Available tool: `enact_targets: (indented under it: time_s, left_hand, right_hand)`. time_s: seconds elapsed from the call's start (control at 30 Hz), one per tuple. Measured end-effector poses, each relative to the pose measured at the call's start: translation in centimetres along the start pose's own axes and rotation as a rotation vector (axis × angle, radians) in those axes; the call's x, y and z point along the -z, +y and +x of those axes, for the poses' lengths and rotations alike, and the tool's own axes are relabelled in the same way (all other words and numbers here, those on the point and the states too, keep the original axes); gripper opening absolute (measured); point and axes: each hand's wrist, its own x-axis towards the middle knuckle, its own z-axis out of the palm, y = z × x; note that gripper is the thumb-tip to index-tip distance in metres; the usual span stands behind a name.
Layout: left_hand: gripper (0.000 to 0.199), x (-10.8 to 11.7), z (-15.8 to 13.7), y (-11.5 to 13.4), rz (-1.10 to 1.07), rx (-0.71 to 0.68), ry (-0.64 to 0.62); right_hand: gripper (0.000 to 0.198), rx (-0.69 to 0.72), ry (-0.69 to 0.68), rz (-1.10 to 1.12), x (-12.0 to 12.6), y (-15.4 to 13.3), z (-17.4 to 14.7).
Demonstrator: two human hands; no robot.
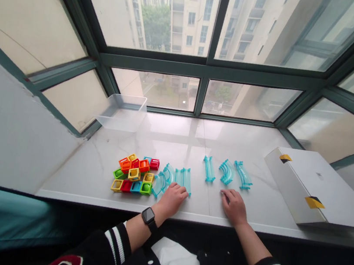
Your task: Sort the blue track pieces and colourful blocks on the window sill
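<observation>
My left hand (172, 200), with a watch on its wrist, curls its fingers over the near end of the straight translucent blue track pieces (183, 179). Its fingertips are partly hidden. Just left of them lie curved blue track pieces (163, 180). My right hand (234, 206) rests on the sill with fingers bent together, and no object shows in it. Beyond it, apart from the fingers, three more pieces lie in a loose row: a straight track piece (209, 169), a curved track piece (226, 172) and an S-shaped track piece (242, 175).
Colourful hollow blocks (134, 174) are piled at the left on the white windowsill (182, 142). A clear plastic bin (123, 114) stands at the back left by the window. At the right lies a large white box (327, 188) with yellow-black tabs. The sill's front edge runs close to both wrists.
</observation>
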Motion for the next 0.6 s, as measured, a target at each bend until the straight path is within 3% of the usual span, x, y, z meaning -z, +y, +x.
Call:
enact_targets:
  time_s: [0.17,0.23,0.33,0.43,0.6]
  left_hand:
    - [0.038,-0.4,-1.3,0.4,-0.031,-0.052,0.066]
    - [0.045,-0.6,-1.6,0.5,-0.011,0.011,0.116]
    - [0.050,-1.0,-1.8,0.3,0.045,0.145,0.138]
    - [0.053,-1.7,-1.7,-0.1,0.084,0.207,0.110]
    - [0.050,-1.9,-1.7,-0.8,0.080,0.208,0.065]
  right_hand:
    - [0.034,0.070,-0.253,0.273,-0.6,-6.2,-0.2]
    - [0.040,-0.022,-0.304,0.279,-1.0,-9.0,0.7]
    - [0.032,-0.168,-0.418,0.179,-1.7,-12.0,2.8]
    - [0.026,-0.202,-0.532,0.067,-2.1,-13.7,4.4]
    - [0.021,-0.252,-0.503,0.079,-2.2,-13.9,4.9]
